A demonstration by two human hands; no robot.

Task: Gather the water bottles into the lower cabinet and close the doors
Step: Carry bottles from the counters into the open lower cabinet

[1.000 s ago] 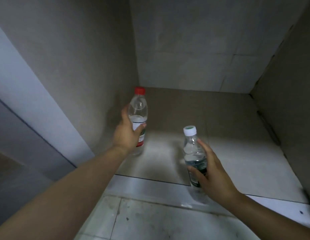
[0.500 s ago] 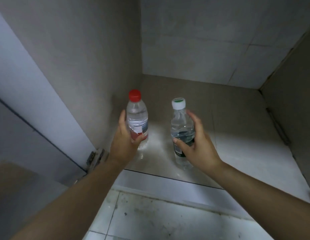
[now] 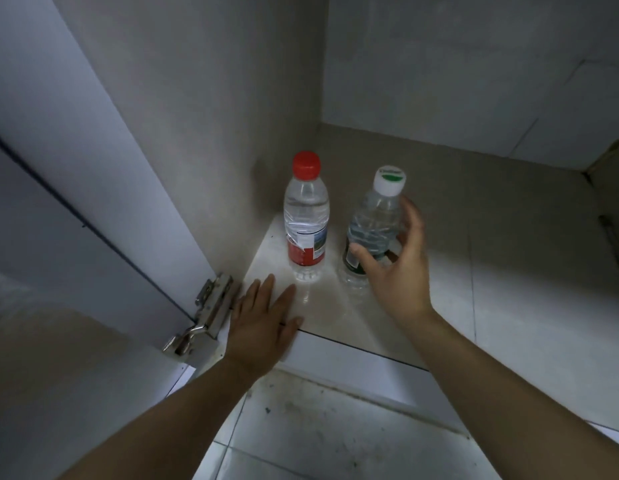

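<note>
Two clear water bottles stand upright side by side on the lower cabinet floor (image 3: 509, 271), near its left wall. The red-capped bottle (image 3: 306, 220) with a red label stands free on the left. My left hand (image 3: 263, 323) lies open and flat at the cabinet's front edge, just in front of that bottle and apart from it. The white-capped bottle (image 3: 374, 226) with a dark green label stands to the right. My right hand (image 3: 398, 268) is cupped loosely around its right side with fingers spread, and the thumb is against the label.
The left cabinet door (image 3: 76, 202) stands open, with a metal hinge (image 3: 204, 313) at its lower corner beside my left hand. The cabinet's back wall and right side enclose bare floor to the right. A dirty tiled floor (image 3: 318, 427) lies below the cabinet front.
My left hand let go of the red-capped bottle and drew back to the cabinet's front edge. My right hand loosened its grip on the white-capped bottle, which now stands beside the other.
</note>
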